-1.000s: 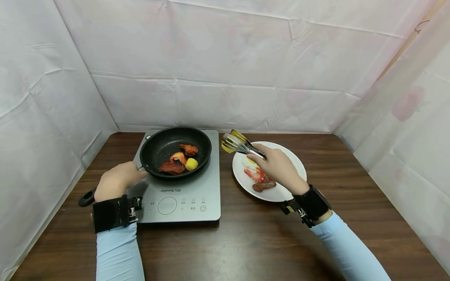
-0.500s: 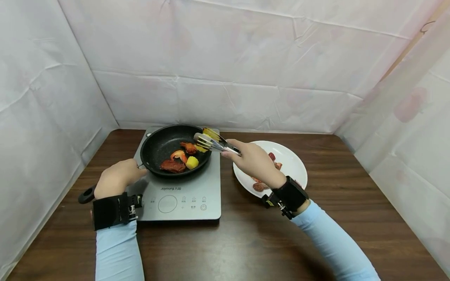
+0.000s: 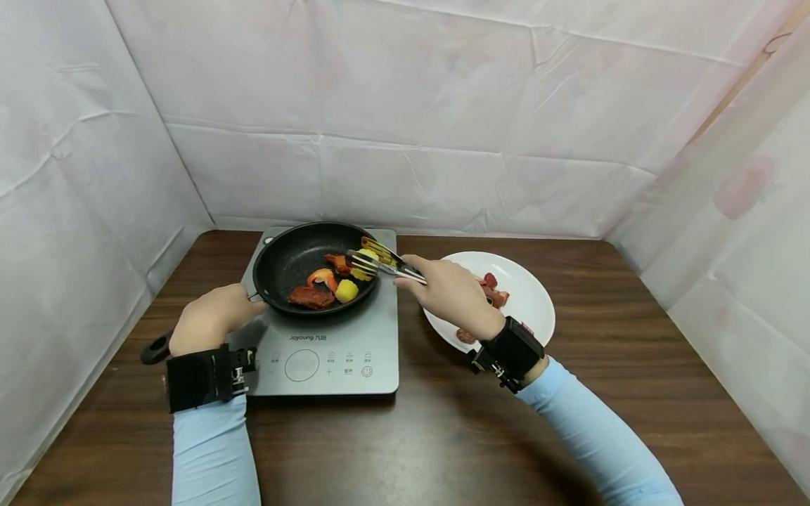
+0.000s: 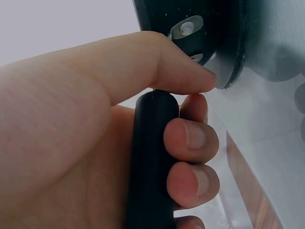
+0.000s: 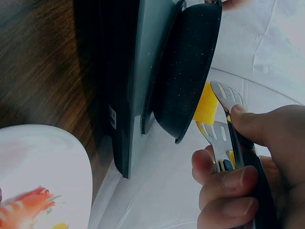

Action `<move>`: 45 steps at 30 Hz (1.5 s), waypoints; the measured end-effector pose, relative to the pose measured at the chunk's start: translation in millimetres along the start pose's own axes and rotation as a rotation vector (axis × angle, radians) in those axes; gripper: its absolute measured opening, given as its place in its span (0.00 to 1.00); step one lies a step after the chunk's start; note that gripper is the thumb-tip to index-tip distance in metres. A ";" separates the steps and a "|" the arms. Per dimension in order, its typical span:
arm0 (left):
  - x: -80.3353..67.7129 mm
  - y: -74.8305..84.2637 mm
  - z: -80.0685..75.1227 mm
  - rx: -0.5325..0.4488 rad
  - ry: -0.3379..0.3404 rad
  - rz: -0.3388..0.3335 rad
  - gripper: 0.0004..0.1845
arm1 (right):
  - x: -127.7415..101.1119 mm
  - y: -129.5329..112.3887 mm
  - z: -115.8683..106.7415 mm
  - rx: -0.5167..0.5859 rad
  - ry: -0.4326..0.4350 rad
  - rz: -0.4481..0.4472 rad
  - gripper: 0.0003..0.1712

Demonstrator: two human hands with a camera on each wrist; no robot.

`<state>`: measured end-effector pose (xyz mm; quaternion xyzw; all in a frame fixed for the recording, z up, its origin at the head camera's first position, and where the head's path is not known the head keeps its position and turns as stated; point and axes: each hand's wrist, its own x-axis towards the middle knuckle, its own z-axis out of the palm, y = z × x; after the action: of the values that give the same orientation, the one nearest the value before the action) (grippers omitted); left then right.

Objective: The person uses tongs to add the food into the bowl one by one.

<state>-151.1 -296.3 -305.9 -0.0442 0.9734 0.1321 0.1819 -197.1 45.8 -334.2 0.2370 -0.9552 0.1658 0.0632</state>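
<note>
My left hand (image 3: 209, 320) grips the black handle (image 4: 152, 152) of a frying pan (image 3: 285, 263), fingers wrapped round it and thumb along its top. In my right hand (image 3: 455, 292) are metal serving tongs (image 5: 221, 138) with dark grips. Between the tongs' slotted tips is a yellow corn chunk (image 5: 206, 107), over the pan's right side, close to the rim. Inside the pan lie another corn chunk (image 3: 346, 290), a shrimp (image 3: 323, 279), a browned piece of meat (image 3: 311, 296) and a reddish-brown piece (image 3: 337, 263) partly behind the tongs.
The pan stands on a silver induction cooktop (image 3: 363, 337). To its right, a white plate (image 3: 534, 302) holds several food pieces, partly hidden under the right forearm. Pale cloth (image 3: 405, 190) hangs behind and at both sides of the brown wooden table (image 3: 443, 450).
My right hand has moved left with the tongs and the corn chunk, from over the plate to the pan's right side, then slightly lower. The left hand keeps its place on the handle.
</note>
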 end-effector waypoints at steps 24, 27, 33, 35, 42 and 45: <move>-1.1 -2.9 3.8 0.008 0.019 -0.010 0.22 | -6.6 -5.7 11.8 -0.067 0.053 -0.040 0.28; -1.0 -2.4 3.7 0.010 0.022 -0.003 0.21 | -8.6 -4.7 13.4 -0.058 0.068 -0.046 0.28; -0.4 -2.6 4.0 0.007 0.023 -0.006 0.21 | -9.7 -4.4 15.4 -0.038 0.058 -0.043 0.29; -0.2 -2.6 4.0 0.007 0.021 -0.011 0.21 | -9.4 -4.5 16.0 -0.030 0.046 -0.035 0.29; -0.1 -2.0 4.2 -0.002 0.018 -0.007 0.22 | -9.8 -5.4 19.5 0.010 0.029 0.000 0.32; 1.7 -1.7 4.9 -0.003 0.016 -0.003 0.22 | -10.5 -5.5 20.5 -0.001 0.035 0.009 0.32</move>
<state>-150.8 -296.7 -311.4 -0.0470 0.9746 0.1332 0.1740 -186.1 38.7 -353.9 0.2297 -0.9551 0.1696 0.0796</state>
